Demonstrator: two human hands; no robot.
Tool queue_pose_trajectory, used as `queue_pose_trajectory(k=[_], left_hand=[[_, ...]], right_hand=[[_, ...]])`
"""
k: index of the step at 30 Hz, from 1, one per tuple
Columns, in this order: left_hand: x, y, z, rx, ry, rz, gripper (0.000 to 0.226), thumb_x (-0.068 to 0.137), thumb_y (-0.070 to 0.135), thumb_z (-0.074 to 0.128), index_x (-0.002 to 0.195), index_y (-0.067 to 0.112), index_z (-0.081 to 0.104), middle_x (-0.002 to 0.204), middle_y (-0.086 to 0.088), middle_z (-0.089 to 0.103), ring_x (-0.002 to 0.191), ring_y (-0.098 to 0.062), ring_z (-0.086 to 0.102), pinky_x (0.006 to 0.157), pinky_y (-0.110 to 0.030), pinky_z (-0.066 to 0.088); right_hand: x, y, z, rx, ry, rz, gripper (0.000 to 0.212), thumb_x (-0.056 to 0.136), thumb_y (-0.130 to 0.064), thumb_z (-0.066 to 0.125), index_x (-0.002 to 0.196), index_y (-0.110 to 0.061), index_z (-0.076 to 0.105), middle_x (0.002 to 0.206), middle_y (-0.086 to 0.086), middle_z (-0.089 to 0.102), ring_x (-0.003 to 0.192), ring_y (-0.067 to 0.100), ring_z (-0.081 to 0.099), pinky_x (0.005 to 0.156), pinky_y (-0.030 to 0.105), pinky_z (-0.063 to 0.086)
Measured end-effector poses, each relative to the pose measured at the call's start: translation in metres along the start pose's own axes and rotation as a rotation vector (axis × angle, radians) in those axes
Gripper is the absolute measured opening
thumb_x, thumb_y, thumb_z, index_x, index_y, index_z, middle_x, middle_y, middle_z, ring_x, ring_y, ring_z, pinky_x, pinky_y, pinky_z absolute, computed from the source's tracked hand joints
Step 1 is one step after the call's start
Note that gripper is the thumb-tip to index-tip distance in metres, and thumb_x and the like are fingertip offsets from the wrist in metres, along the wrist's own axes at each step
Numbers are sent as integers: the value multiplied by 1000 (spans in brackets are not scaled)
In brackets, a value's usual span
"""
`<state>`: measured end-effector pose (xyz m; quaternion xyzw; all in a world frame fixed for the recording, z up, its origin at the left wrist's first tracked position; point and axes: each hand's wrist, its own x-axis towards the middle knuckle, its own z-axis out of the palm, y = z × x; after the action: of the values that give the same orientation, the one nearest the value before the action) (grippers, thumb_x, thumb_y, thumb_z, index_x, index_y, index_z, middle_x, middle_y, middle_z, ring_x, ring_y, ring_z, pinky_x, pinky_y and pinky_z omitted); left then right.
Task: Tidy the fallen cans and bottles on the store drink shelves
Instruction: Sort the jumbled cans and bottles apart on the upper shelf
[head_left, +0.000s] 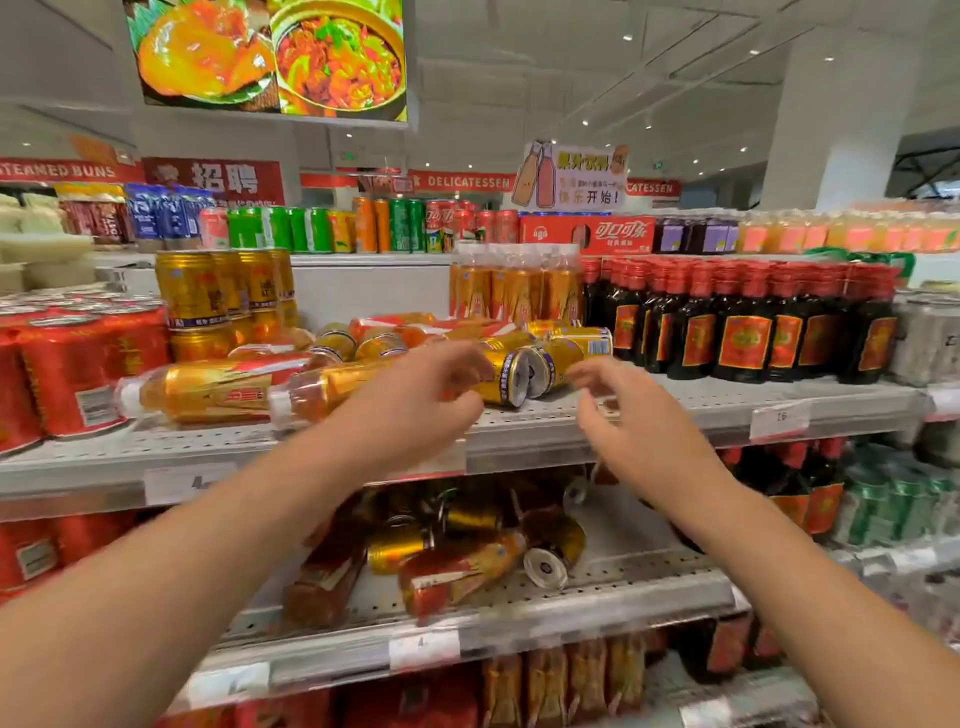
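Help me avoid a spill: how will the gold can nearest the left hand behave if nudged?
The gold can lies on its side, so it will probably roll sideways. It sits near the front edge of the shelf, so it could fall.

The fallen cans (511, 376) are gold with silver ends; the fallen bottles (208, 389) amber, with red-and-gold labels and white caps. At right, dark bottles (743, 332) have red caps and labels. Left packs (67, 374) red, far cans (280, 228) green, shelf (675, 402) pale grey, dotted

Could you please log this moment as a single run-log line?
phase: reach | left hand: holds nothing, beside fallen gold metal cans | right hand: holds nothing | grey perforated shelf: orange plastic bottles lying flat
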<state>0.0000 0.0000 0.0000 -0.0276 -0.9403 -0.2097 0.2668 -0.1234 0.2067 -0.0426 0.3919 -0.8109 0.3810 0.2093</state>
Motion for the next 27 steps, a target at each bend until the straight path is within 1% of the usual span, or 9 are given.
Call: queue_pose_trajectory(k=[2,6,11,15,18,21,24,25,27], left_hand=[[29,-2,4,164,-27,12,39,94,26,59,133,31,58,131,12,60,109,-4,57,97,-27,49],[73,-14,15,415,-59,5,43,92,34,59,135,35,53,134,9,55,108,-12,54,92,-31,46],[109,-24,33,605,-1,-216,54,97,63,38,133,27,56,124,0,63,108,-22,59,91,-40,52],[118,-28,46,645,-42,-225,56,97,69,28,121,30,61,117,5,63,98,-17,55,85,-36,51],[118,-29,50,616,-56,-256,57,94,70,21,113,35,62,107,8,58,96,-14,54,79,-35,49],[116,-31,50,581,-86,-191,57,97,65,17,112,33,62,104,7,55,98,-13,52,88,-39,48],[113,-39,40,512,-197,-103,51,103,53,17,126,33,58,121,11,56,111,-3,46,96,-23,39],[112,-42,35,482,-239,-109,49,102,52,20,134,37,53,130,16,52,116,3,42,94,-12,34],[112,-49,25,447,-313,-135,54,93,58,28,144,48,40,141,30,41,121,14,34,95,-6,28]], right_hand=[[25,17,-1,-61,28,-25,34,97,-19,55,130,-23,59,120,-7,61,112,6,55,97,24,43],[64,59,10,-129,-69,-64,41,95,-23,57,136,-26,54,126,-5,58,119,11,53,98,26,42],[103,97,28,33,11,55,38,97,-47,51,134,-36,49,114,-9,51,103,10,55,77,24,42],[117,103,46,24,-53,-1,46,97,-57,46,139,-39,45,130,-6,51,118,11,51,96,36,48],[121,106,51,54,-67,-50,42,98,-55,40,137,-39,48,134,-10,48,122,5,44,96,28,42],[121,104,50,79,-107,-152,39,98,-42,38,133,-37,55,134,-16,48,126,-1,38,99,12,31],[120,107,45,32,-217,-282,49,92,-25,44,140,-36,50,140,-20,44,132,-6,31,112,21,26],[119,110,43,11,-264,-301,57,89,-21,47,144,-38,44,144,-21,40,134,-7,28,115,26,25],[120,115,40,-34,-341,-303,72,87,-18,52,150,-43,30,152,-22,27,142,-3,19,120,31,21]])
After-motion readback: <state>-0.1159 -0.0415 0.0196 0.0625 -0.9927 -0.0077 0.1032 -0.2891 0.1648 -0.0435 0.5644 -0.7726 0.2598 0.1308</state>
